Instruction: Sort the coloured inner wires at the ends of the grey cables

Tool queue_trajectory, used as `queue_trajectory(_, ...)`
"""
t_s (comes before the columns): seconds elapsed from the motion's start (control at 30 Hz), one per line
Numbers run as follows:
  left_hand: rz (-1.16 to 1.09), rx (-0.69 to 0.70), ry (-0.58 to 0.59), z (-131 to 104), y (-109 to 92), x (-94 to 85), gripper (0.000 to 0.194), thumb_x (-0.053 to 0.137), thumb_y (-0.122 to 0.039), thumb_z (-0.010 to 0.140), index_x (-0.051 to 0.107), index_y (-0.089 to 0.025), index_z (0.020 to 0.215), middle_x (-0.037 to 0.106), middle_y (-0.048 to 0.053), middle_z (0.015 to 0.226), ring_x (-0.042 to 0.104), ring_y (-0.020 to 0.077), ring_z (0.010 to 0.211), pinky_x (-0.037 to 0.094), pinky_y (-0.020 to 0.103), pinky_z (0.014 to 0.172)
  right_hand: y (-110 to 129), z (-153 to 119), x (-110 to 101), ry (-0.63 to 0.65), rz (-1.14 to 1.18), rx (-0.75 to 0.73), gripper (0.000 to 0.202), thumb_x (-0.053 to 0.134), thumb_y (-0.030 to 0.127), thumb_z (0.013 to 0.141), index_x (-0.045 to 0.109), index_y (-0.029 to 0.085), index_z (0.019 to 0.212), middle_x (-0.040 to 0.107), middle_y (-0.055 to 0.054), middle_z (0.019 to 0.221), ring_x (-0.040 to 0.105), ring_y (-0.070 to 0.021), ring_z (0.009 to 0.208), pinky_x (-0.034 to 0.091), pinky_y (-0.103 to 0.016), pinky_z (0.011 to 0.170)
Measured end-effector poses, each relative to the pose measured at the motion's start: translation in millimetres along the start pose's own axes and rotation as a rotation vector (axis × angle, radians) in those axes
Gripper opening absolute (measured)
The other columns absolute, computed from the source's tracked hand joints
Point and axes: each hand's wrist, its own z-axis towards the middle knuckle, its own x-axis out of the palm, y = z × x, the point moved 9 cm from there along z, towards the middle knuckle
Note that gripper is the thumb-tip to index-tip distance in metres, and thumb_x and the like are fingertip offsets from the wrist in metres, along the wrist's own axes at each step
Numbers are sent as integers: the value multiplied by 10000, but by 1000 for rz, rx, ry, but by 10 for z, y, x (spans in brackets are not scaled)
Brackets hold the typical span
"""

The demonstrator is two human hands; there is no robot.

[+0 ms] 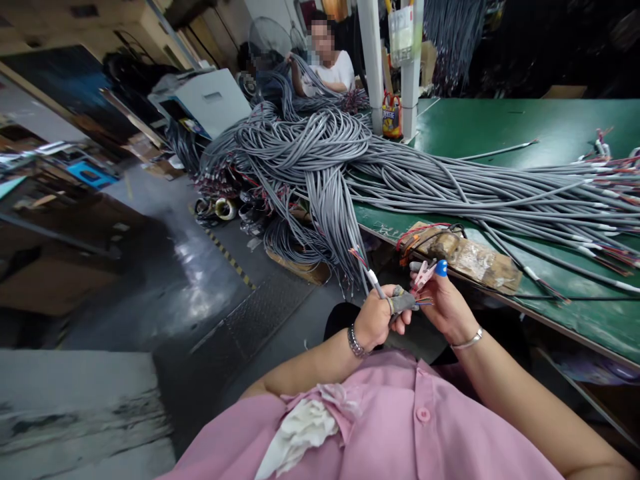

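My left hand [383, 315], with grey covers on some fingers, is closed round the end of a grey cable [376, 283]. Thin coloured wires [425, 301] stick out from its fingertips toward the other hand. A second stripped end [357, 255] with a white band points up beside it. In my right hand [445, 300] is a small pink clip-like tool [423, 275], pinched between the fingers. That thumb wears a blue fingertip cover [441, 268]. Both hands are close together in front of my body, just off the table's edge.
A large heap of grey cables [310, 147] covers much of the green table [500, 120], its stripped ends at the right. A taped wooden block [470, 257] lies at the near edge. Across the table a person [335, 70] handles cables. White posts [370, 60] rise from the tabletop.
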Motion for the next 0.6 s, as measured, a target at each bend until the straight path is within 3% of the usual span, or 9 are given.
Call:
queue_trajectory(0.27, -21, -21, 20, -44, -34, 10, 283, 695, -371, 709, 564, -131, 636, 579, -5, 491, 440, 64, 296, 271, 178, 300, -34, 66, -77, -55, 124, -28, 406, 725, 588, 675, 693, 203, 797, 666, -19, 749, 547, -123, 581, 474, -266, 558)
queue_trajectory(0.6, 48, -19, 32, -4, -4, 33, 286, 679, -369, 721, 559, -127, 628, 575, -3, 494, 441, 65, 303, 269, 174, 304, -32, 16, 5, -23, 171, -3, 450, 703, 615, 680, 685, 181, 798, 656, -27, 723, 538, -124, 550, 467, -268, 537)
